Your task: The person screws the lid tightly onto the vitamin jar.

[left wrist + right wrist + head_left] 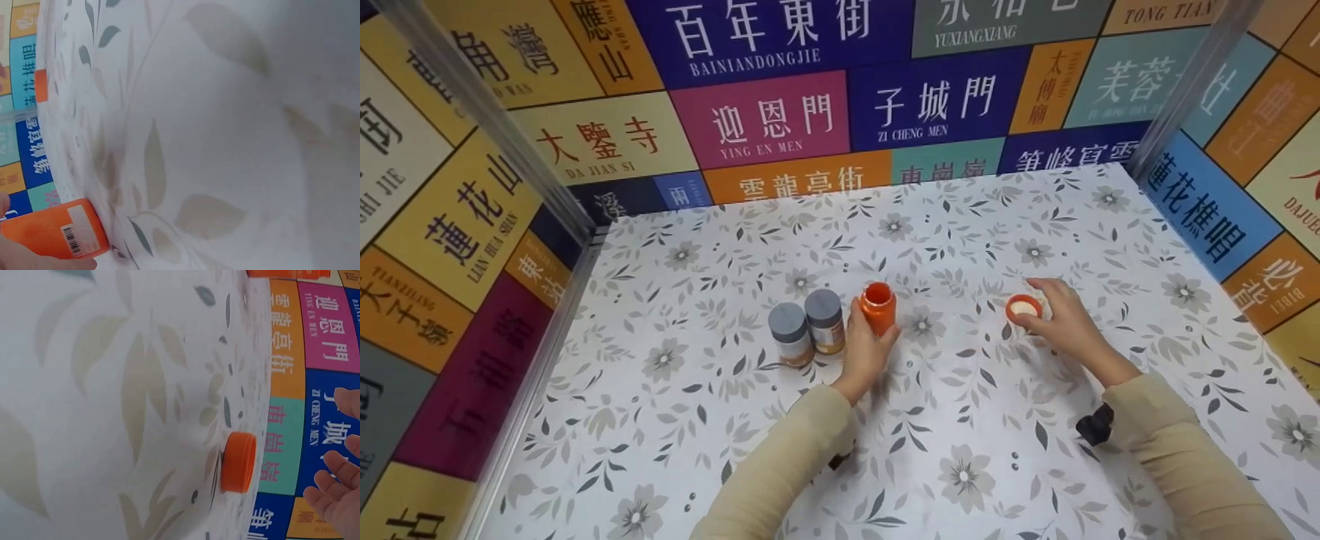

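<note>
My left hand (868, 360) grips an orange bottle (880, 321) that stands upright, its mouth uncovered. A white label with a barcode shows low on the bottle's side in the left wrist view. To the right, an orange cap (1024, 307) lies on the table, its pale inside facing up. My right hand (1069, 322) is by the cap with thumb and fingers spread to either side. In the right wrist view those fingers (332, 486) are apart from the cap (238, 462) and hold nothing.
Two bottles with grey lids, one nearer (791, 337) and one farther (826, 322), stand side by side just left of my left hand. A floral cloth (960, 405) covers the table. Panels with colourful signs (765, 112) rise along the back and both sides.
</note>
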{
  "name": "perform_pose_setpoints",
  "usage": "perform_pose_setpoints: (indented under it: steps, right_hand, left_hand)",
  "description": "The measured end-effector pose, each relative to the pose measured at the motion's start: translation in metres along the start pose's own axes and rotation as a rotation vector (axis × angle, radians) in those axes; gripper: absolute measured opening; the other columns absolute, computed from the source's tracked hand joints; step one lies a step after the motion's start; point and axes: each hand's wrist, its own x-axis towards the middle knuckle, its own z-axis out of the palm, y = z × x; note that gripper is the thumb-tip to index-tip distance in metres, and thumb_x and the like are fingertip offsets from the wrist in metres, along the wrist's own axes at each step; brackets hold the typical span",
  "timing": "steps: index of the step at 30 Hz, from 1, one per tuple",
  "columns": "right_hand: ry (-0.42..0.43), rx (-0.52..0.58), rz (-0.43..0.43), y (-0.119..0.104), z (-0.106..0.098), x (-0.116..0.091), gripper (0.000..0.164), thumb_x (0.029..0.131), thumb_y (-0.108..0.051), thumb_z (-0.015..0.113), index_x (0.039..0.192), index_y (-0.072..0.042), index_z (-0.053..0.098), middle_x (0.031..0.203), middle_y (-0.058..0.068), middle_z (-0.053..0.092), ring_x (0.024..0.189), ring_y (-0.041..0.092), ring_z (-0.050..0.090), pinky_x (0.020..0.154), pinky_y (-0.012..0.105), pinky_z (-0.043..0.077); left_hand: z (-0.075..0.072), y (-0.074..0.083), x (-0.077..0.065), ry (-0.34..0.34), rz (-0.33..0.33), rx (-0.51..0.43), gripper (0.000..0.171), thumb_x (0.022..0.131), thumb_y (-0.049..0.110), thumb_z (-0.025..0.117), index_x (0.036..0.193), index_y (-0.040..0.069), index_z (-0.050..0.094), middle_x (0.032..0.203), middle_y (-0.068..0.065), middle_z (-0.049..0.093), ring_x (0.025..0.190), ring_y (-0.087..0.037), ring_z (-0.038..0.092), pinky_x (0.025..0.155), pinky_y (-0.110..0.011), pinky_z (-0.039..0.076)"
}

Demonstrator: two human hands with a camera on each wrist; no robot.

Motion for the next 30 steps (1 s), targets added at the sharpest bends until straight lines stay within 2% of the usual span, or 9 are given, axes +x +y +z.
perform_pose_setpoints:
  steps: [4,8,11,15,20,25,30]
  right_hand:
    - [-0.108,-0.04,0.104,0.016,-0.002,0.007,0.065,0.083,-0.012,0.065,0.134,0.009,0.031,0.134,0.033,0.028,0.124,0.05,0.024,0.099,0.062,0.023]
    - [-0.17,-0.056,0.138,0.028,0.003,0.014,0.069,0.081,-0.011,0.065,0.134,0.012,0.028,0.133,0.035,0.027,0.123,0.05,0.026,0.1,0.06,0.024]
    - [-0.187,-0.059,0.154,0.033,0.009,0.017,0.07,0.08,-0.011,0.064,0.134,0.015,0.027,0.132,0.037,0.028,0.12,0.05,0.029,0.099,0.059,0.027]
    - [-0.18,-0.077,0.183,0.038,0.016,0.021,0.073,0.08,-0.015,0.064,0.133,0.017,0.026,0.13,0.039,0.03,0.117,0.051,0.033,0.097,0.059,0.03]
    - [-0.136,-0.126,0.168,0.042,0.023,0.025,0.073,0.079,-0.02,0.065,0.13,0.019,0.03,0.125,0.04,0.036,0.114,0.051,0.035,0.096,0.058,0.03]
    - [-0.087,-0.177,0.138,0.046,0.025,0.024,0.068,0.078,-0.017,0.065,0.126,0.02,0.034,0.12,0.04,0.041,0.111,0.052,0.037,0.095,0.058,0.03]
    - [-0.086,-0.184,0.139,0.046,0.026,0.023,0.067,0.079,-0.018,0.065,0.126,0.02,0.035,0.119,0.039,0.041,0.11,0.052,0.037,0.095,0.059,0.03]
  left_hand:
    - [0.007,0.0,0.005,0.054,-0.033,-0.04,0.074,0.083,0.013,0.067,0.14,-0.003,0.022,0.136,-0.022,0.04,0.127,-0.031,0.039,0.108,-0.041,0.027]
    - [0.014,-0.001,0.008,0.104,-0.052,-0.078,0.072,0.08,0.01,0.069,0.137,0.0,0.027,0.132,-0.02,0.044,0.123,-0.03,0.043,0.107,-0.04,0.029]
    - [0.018,-0.003,0.01,0.121,-0.063,-0.065,0.07,0.079,0.01,0.069,0.136,0.001,0.029,0.131,-0.02,0.046,0.122,-0.03,0.044,0.107,-0.04,0.031]
    - [0.018,-0.006,0.014,0.122,-0.073,-0.04,0.066,0.079,0.011,0.069,0.133,0.003,0.034,0.129,-0.018,0.049,0.12,-0.029,0.046,0.106,-0.039,0.032]
    - [0.016,-0.01,0.018,0.125,-0.083,-0.028,0.059,0.077,0.013,0.071,0.128,0.007,0.04,0.125,-0.014,0.053,0.117,-0.026,0.05,0.104,-0.037,0.035]
    - [0.016,-0.011,0.017,0.118,-0.075,-0.055,0.057,0.077,0.011,0.071,0.126,0.007,0.042,0.125,-0.014,0.054,0.117,-0.025,0.05,0.104,-0.037,0.035]
    - [0.016,-0.009,0.012,0.129,-0.055,-0.105,0.055,0.076,0.006,0.071,0.124,0.006,0.044,0.123,-0.013,0.055,0.116,-0.024,0.051,0.104,-0.037,0.035]
